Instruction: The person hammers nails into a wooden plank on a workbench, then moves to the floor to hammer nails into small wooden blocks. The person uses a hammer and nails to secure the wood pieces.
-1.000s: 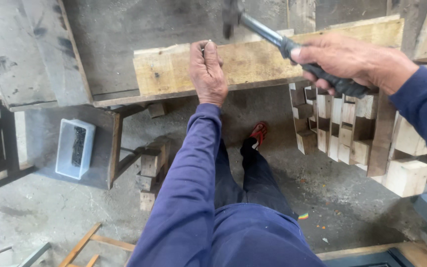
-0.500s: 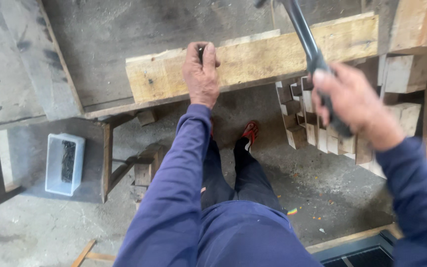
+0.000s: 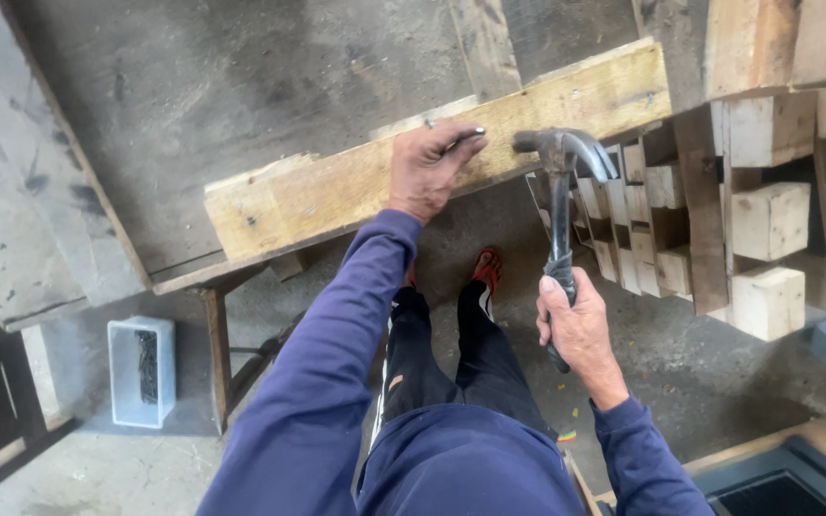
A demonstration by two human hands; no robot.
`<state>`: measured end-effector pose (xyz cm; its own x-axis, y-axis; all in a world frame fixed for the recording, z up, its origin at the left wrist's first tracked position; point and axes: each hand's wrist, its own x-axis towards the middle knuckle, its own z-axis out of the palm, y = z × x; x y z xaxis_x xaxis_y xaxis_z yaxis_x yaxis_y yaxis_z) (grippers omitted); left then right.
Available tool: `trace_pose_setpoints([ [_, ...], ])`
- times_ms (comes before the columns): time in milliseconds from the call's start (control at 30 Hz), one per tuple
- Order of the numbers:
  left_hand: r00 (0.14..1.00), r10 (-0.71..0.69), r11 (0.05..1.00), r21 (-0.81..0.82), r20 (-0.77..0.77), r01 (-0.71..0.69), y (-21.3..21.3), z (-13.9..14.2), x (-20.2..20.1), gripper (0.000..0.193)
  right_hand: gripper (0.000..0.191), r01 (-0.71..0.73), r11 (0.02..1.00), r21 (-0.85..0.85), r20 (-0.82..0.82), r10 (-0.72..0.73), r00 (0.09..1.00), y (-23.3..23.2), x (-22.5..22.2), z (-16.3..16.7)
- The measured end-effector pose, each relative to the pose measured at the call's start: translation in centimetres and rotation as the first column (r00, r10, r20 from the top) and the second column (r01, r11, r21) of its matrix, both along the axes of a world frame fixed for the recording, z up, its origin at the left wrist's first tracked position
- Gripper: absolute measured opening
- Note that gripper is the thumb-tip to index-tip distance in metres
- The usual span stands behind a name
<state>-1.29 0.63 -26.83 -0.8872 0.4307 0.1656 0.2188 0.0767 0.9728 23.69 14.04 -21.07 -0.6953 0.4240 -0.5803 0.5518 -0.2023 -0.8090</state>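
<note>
My left hand (image 3: 429, 169) rests on a long pale wooden plank (image 3: 336, 186) lying on a grey workbench (image 3: 241, 86), and pinches a nail (image 3: 466, 137) against the plank's edge. My right hand (image 3: 576, 325) grips the black handle of a claw hammer (image 3: 559, 167). The hammer's steel head sits level with the nail, just to its right, at the plank's near edge. Both arms wear dark blue sleeves.
Stacked wooden blocks and pallet parts (image 3: 757, 220) stand at the right. A white plastic tub of nails (image 3: 141, 371) sits on the concrete floor at the left. The bench's wooden leg (image 3: 217, 354) stands beside it. My feet in red shoes (image 3: 487, 269) are below the bench edge.
The hammer has swung down from its raised position at the upper right to the plank's edge beside the nail. The left hand stays on the plank with the nail.
</note>
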Motion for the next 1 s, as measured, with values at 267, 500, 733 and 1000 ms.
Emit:
trace_pose_setpoints([
  [267, 0.996, -0.051, 0.997, -0.068, -0.073, 0.046, -0.1, 0.4, 0.1, 0.017, 0.020, -0.027, 0.999, 0.043, 0.004, 0.027, 1.000, 0.2, 0.6, 1.9],
  [500, 0.993, -0.066, 0.979, -0.198, -0.097, 0.046, 0.1, 1.4, 0.2, 0.016, 0.027, -0.217, 0.885, 0.412, 0.003, 0.237, 0.972, -0.9, -0.8, 6.1],
  [733, 0.993, -0.112, 0.994, -0.019, -0.048, 0.112, -0.4, -0.1, -0.5, 0.022, 0.033, -0.140, 0.916, 0.375, -0.219, 0.235, 0.947, -0.6, 0.1, 9.6],
  [1000, 0.844, 0.532, 0.843, 0.059, 0.061, -0.535, 1.5, -2.0, -1.2, 0.022, 0.036, -0.275, 0.837, 0.473, 0.073, 0.273, 0.959, 0.2, -1.8, 7.7],
])
